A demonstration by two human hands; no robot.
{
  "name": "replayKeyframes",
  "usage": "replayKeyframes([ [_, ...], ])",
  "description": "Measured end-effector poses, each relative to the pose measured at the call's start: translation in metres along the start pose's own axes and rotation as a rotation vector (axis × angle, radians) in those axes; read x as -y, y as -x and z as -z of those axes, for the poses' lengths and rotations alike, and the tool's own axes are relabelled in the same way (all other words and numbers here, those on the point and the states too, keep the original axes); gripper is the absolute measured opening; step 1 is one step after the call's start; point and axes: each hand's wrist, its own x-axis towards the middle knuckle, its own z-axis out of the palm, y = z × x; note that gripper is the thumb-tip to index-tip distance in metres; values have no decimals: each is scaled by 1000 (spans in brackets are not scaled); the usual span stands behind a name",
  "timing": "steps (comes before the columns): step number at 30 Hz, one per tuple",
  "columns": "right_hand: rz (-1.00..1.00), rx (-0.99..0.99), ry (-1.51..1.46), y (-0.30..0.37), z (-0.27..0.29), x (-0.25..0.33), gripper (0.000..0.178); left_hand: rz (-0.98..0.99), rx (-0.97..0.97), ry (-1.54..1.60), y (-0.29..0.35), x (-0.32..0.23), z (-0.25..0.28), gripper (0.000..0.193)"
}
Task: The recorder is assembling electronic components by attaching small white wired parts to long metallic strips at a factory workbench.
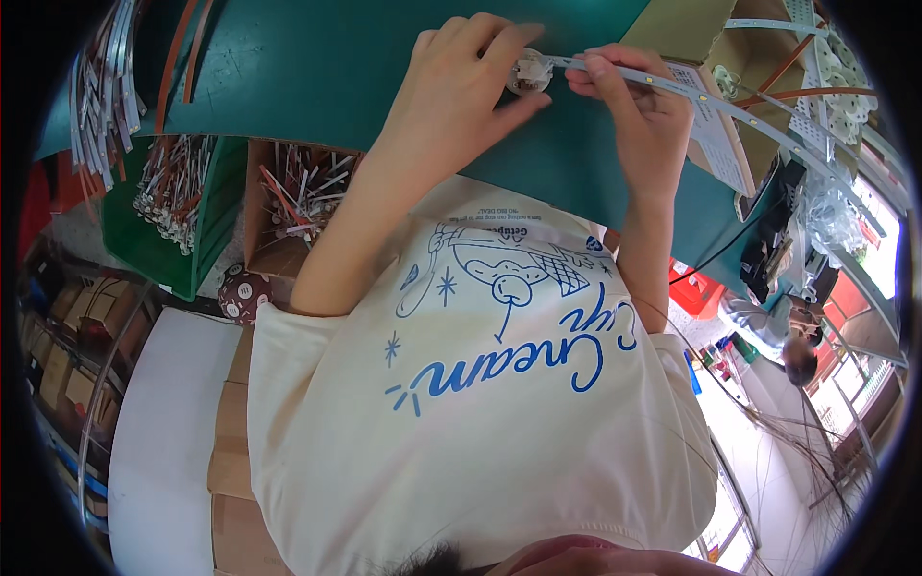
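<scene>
My right hand point(634, 101) pinches a long white LED strip point(740, 113) with small yellowish dots between thumb and fingers. From there the strip curves off to the right, and its other end reaches a small round whitish piece point(530, 73) on the green tabletop point(288, 77). My left hand point(461, 82) has its thumb and fingers around the edges of that piece. Its details are too small and shiny to make out, and whether the strip's end is joined to it I cannot tell.
Bundled strips point(104, 91) hang at the far left of the table. Below stand a green bin point(206, 230) and a cardboard box point(274, 254), both full of strips. At right are an open carton point(744, 72) and a clear plastic bag point(831, 216). Another person point(773, 331) is farther off.
</scene>
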Motion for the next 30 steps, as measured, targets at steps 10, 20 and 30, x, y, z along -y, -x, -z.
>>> replayKeyframes([
  [10,40,125,75,-13,11,-11,16,59,135,163,-3,5,7,58],
  [20,104,187,318,-13,9,9,14,88,185,170,-4,5,9,52],
  [30,162,202,405,-15,9,14,13,75,175,168,-2,6,9,49],
])
